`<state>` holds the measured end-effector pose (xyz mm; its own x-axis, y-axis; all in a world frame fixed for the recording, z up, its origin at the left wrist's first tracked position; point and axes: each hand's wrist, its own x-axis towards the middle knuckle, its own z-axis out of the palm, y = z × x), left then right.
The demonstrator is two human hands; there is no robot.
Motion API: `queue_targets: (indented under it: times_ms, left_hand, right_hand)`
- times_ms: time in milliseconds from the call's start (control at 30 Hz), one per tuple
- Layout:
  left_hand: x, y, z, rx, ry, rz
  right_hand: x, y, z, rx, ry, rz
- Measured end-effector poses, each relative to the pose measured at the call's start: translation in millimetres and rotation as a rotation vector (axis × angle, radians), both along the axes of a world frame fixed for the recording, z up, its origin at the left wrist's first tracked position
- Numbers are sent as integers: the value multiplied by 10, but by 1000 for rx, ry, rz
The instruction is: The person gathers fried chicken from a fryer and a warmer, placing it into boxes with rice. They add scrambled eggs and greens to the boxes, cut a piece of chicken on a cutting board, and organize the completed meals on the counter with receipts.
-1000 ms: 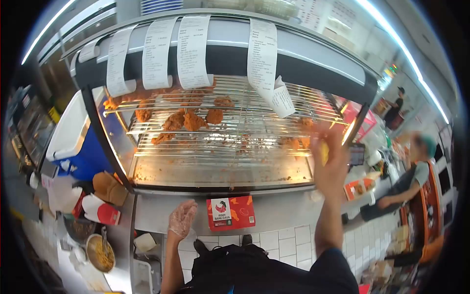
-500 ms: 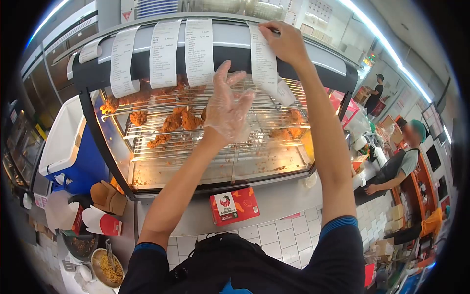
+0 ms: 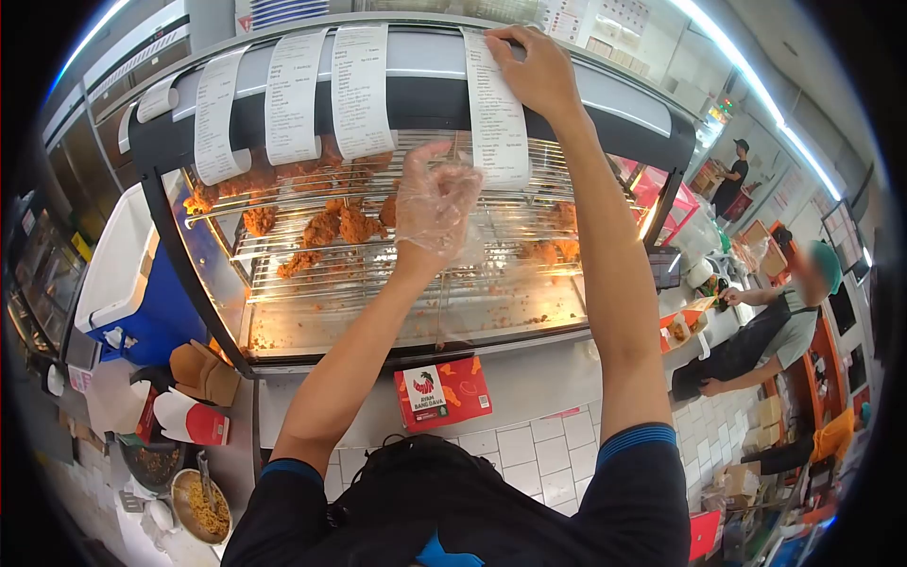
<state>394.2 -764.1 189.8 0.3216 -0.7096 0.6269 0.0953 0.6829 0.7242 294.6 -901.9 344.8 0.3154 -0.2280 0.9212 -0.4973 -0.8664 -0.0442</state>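
A long printed receipt (image 3: 501, 132) hangs over the top front of the glass food warmer (image 3: 406, 115). My bare right hand (image 3: 540, 74) pinches its upper end at the warmer's top edge. My left hand (image 3: 435, 206), in a clear plastic glove, is raised in front of the racks with its fingers half bent and apart. Its fingertips are right at the receipt's left edge. More receipts, among them one just left of my hands (image 3: 361, 90), hang in a row along the warmer. Behind the glass, pieces of fried chicken (image 3: 359, 225) lie on wire racks.
A red printed food box (image 3: 463, 402) sits on the steel counter below the warmer. To the left are a blue and white cooler box (image 3: 156, 293), paper food boxes (image 3: 189, 416) and a bowl of noodles (image 3: 200, 506). A co-worker in a green cap (image 3: 784, 326) stands at the right.
The receipt under my right hand, curled at its lower end before, now hangs flatter. My left hand's spread fingers have bent in towards its edge. The view has shifted slightly.
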Motion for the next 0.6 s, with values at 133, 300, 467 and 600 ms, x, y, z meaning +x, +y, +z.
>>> queue_targets:
  times_ms: [133, 300, 467, 600]
  left_hand:
    - [45, 99, -176, 73, -152, 103]
    - [-5, 124, -361, 34, -137, 59]
    - [-6, 188, -529, 39, -206, 127]
    - [-10, 245, -664, 43, -175, 124]
  right_hand:
    - [-18, -26, -1, 15, 37, -38]
    - [-26, -188, -31, -433, 330, -165]
    - [-17, -192, -63, -367, 249, -109]
    - [-3, -230, -87, -427, 254, -179]
